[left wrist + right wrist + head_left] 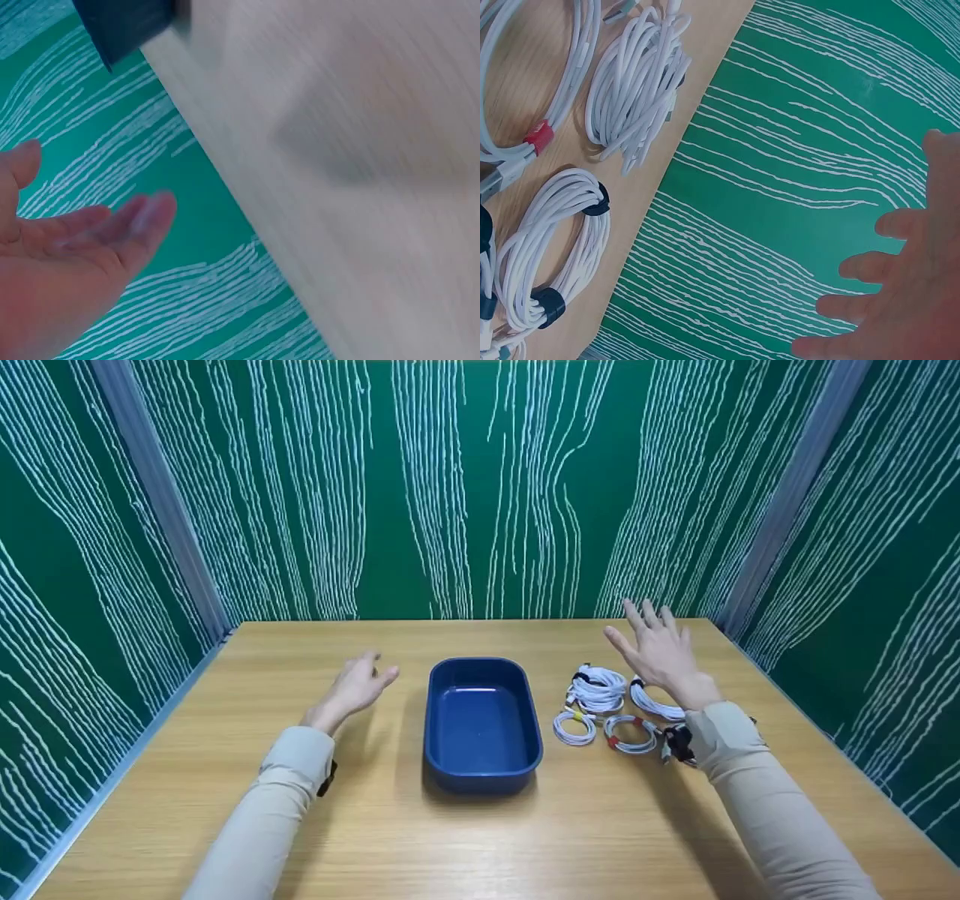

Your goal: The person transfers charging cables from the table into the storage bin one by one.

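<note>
My right hand (660, 652) hovers over the coiled cables with its fingers spread and nothing in it. Below it lie a thick white cable bundle (600, 690), a white cable coil with black ties (551, 251), a coil with red ties (631, 735) and a small coil with a yellow tie (575, 729). Another cable with a black tie (679, 741) is partly hidden by the right cuff. My left hand (351, 690) is held above the table, left of the blue bin (484, 784), fingers loosely bent and holding nothing. No cable shows inside the bin.
The wooden table (480, 855) meets a green wall with white wavy lines (502, 510) at its back edge. Similar green panels stand at left and right. The bin sits mid-table, with the cables to its right.
</note>
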`<state>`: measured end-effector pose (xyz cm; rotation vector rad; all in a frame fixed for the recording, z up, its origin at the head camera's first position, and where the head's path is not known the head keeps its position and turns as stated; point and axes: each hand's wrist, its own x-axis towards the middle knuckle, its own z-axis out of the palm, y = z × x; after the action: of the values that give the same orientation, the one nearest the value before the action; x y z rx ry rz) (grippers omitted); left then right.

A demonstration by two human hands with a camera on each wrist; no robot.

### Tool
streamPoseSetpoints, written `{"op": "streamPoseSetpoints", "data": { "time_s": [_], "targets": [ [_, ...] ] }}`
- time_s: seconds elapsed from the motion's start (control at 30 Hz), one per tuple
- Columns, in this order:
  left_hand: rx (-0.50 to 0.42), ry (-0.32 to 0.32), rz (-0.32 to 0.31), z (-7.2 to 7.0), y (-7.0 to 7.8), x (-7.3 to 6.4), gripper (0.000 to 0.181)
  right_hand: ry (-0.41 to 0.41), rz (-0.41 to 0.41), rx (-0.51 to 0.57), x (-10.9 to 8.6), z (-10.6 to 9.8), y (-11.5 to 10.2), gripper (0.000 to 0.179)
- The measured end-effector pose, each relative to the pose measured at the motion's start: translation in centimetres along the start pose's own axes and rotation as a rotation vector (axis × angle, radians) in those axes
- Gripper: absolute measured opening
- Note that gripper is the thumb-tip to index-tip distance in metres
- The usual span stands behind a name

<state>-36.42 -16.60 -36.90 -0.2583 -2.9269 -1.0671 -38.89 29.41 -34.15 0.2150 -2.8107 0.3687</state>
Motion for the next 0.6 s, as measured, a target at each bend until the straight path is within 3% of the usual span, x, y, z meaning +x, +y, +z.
{"op": "streamPoseSetpoints", "data": {
  "time_s": [0.1,0.3,0.43,0.6],
  "targets": [
    [-0.132,-0.049,-0.021,0.8,0.4,0.3,0.051,-0.003,-0.003,-0.008,0.0,-0.1,-0.2,0.079],
    [-0.480,-0.161,-0.167,2.9,1.3,0.5,0.036,-0.013,-0.004,-0.016,-0.1,-0.3,-0.3,0.079],
    [-0.563,-0.210,-0.227,4.1,1.6,0.5,0.037,-0.011,-0.010,-0.028,-0.1,-0.2,-0.3,0.079],
    [-0.587,-0.236,-0.254,5.2,1.7,0.6,0.033,0.003,-0.023,-0.033,-0.2,0.0,-0.3,0.078]
  ]
}}
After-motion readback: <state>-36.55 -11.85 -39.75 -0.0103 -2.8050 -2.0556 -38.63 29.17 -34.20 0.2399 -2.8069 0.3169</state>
